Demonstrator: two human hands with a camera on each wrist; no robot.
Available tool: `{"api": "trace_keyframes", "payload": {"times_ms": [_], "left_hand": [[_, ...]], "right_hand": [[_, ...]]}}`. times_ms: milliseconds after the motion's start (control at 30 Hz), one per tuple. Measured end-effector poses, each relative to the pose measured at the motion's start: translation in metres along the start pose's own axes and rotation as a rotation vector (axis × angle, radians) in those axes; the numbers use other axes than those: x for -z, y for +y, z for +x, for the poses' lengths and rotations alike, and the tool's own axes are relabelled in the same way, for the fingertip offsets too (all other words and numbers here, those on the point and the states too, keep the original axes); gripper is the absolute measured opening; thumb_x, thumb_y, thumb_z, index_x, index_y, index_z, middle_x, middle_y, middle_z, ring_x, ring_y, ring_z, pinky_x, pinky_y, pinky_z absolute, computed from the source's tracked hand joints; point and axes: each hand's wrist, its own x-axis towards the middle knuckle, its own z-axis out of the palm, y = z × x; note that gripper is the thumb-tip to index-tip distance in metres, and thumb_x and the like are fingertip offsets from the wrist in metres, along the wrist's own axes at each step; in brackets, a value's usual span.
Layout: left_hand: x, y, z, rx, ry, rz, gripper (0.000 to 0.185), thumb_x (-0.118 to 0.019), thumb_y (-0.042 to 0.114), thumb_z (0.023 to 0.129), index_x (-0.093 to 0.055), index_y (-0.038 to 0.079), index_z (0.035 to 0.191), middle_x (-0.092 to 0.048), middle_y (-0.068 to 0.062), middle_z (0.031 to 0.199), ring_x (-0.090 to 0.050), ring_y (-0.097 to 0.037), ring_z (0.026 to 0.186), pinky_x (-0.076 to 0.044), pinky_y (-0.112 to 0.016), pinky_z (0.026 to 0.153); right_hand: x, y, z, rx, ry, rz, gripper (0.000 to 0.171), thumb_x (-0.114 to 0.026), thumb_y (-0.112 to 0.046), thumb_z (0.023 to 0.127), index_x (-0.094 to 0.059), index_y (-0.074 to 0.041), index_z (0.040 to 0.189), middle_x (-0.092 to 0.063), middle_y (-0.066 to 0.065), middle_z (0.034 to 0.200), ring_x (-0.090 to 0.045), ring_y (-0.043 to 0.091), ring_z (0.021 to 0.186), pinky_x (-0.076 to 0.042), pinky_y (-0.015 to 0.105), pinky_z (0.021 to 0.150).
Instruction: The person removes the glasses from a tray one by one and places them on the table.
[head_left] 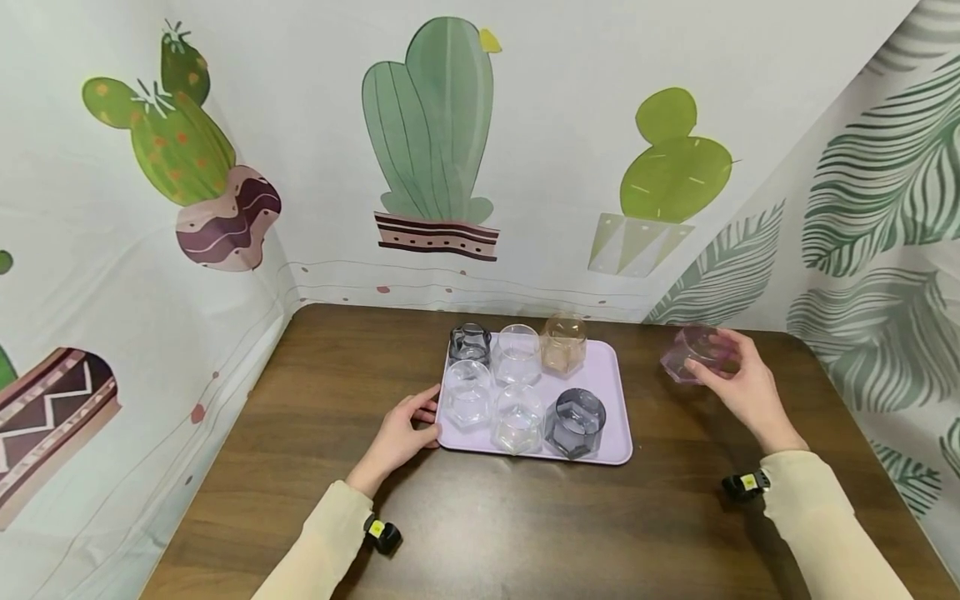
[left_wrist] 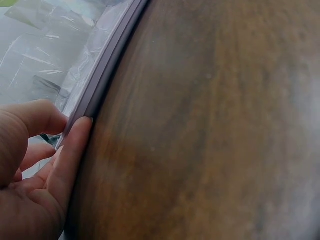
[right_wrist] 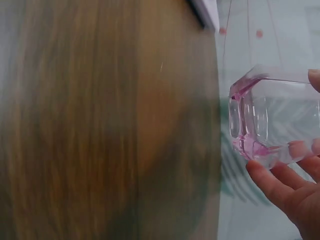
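My right hand (head_left: 746, 385) grips a pink-tinted clear glass (head_left: 693, 354) with a faceted base, above the table to the right of the tray. In the right wrist view, the fingers (right_wrist: 280, 187) lie along the pink glass (right_wrist: 257, 120). A lilac rectangular tray (head_left: 611, 396) lies on the table. My left hand (head_left: 401, 437) holds its left edge; in the left wrist view, digits meet at the tray's rim (left_wrist: 102, 72). On the tray stand dark grey glasses (head_left: 576, 423), clear glasses (head_left: 517, 421) and an amber glass (head_left: 564, 343).
The tray stands on a brown wooden table (head_left: 480, 525), near its back edge. Behind it hangs a white cloth (head_left: 547, 150) printed with cacti and leaves. Black wrist cameras (head_left: 384, 533) are strapped over both sleeves.
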Motion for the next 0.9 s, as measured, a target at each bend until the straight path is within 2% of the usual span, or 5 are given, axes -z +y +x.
{"api": "trace_keyframes", "payload": {"times_ms": [200,400,567,700,900], "left_hand": [[0.0,0.001,0.001,0.005,-0.008,-0.004,0.062,-0.061,-0.011,0.076,-0.046,-0.001,0.135,-0.054,-0.025,0.106,-0.057,-0.035,0.093,-0.061,-0.033,0.059],[0.0,0.0,0.0,-0.004,-0.009,0.0,0.062,-0.062,-0.011,0.076,-0.047,-0.002,0.135,-0.054,-0.025,0.106,-0.058,-0.035,0.093,-0.061,-0.032,0.059],[0.0,0.0,0.0,-0.002,-0.007,0.003,0.062,-0.062,-0.011,0.076,-0.047,-0.002,0.135,-0.054,-0.025,0.106,-0.058,-0.036,0.094,-0.061,-0.03,0.058],[0.0,0.0,-0.001,0.004,-0.006,0.001,0.062,-0.062,-0.011,0.076,-0.047,-0.001,0.135,-0.054,-0.024,0.107,-0.059,-0.035,0.094,-0.061,-0.03,0.059],[0.0,-0.001,-0.001,0.002,-0.01,0.004,0.06,-0.063,-0.01,0.076,-0.048,-0.001,0.134,-0.054,-0.024,0.107,-0.058,-0.035,0.095,-0.061,-0.031,0.059]], "right_hand": [[0.017,0.017,0.005,-0.076,0.024,-0.014,0.078,-0.071,-0.033,0.081,-0.029,-0.006,0.142,-0.047,0.02,0.132,-0.045,0.003,0.105,-0.037,-0.004,0.071],[0.034,0.03,0.011,-0.124,0.055,-0.048,0.079,-0.068,-0.037,0.083,-0.029,-0.004,0.142,-0.046,0.022,0.13,-0.039,-0.008,0.094,-0.034,0.006,0.068],[0.046,0.041,0.016,-0.171,0.078,-0.082,0.08,-0.066,-0.04,0.084,-0.027,-0.002,0.143,-0.043,0.022,0.13,-0.043,0.012,0.101,-0.034,0.011,0.068],[0.051,0.05,0.019,-0.22,0.082,-0.071,0.081,-0.063,-0.041,0.085,-0.023,-0.005,0.145,-0.039,0.024,0.135,-0.04,0.029,0.109,-0.034,0.014,0.072],[0.053,0.064,0.023,-0.282,0.088,-0.066,0.084,-0.061,-0.042,0.086,-0.018,-0.005,0.147,-0.033,0.025,0.142,-0.037,0.037,0.118,-0.04,0.029,0.085]]}}
